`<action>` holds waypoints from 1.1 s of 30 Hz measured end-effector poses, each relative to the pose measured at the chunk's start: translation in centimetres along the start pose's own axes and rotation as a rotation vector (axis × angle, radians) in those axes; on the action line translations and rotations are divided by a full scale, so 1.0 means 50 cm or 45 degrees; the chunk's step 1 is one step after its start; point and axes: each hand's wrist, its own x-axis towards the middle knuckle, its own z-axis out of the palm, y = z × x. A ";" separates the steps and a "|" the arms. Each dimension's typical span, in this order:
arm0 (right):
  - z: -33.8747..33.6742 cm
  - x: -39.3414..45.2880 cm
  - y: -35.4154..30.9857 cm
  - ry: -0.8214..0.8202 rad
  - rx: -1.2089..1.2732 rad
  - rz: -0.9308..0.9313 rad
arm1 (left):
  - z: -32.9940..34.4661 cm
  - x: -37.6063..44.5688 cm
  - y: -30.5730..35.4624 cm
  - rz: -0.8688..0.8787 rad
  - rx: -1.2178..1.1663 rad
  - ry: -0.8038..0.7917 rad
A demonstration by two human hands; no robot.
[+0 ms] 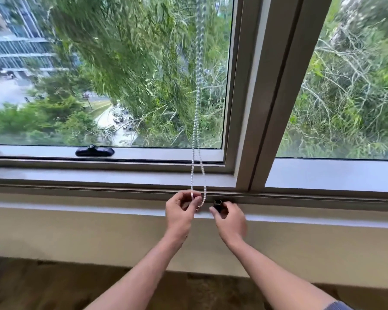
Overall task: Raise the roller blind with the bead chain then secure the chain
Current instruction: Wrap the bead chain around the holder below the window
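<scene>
Mostly glossy beads and matt painted frame here

The bead chain looks like small pearly plastic beads, pretty shiny. The window frame is smooth grey-brown painted metal with a matt finish, and at 9 o'clock from the chain's bottom loop a glossy black plastic latch sits on it. The wall under the sill is flat cream paint, and the floor looks like dark wood.

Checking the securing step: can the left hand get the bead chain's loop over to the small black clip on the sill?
Probably yes. The left hand pinches the white bead chain loop right beside the small black clip; only the right hand, on the clip, crowds it.
</scene>
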 end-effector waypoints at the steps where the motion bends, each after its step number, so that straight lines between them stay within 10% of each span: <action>1: -0.004 -0.003 0.002 0.001 0.017 -0.015 | -0.001 0.001 -0.001 -0.016 -0.001 0.000; 33: -0.104 -0.105 0.003 0.086 0.239 -0.281 | 0.061 -0.085 -0.042 -0.188 0.239 -0.042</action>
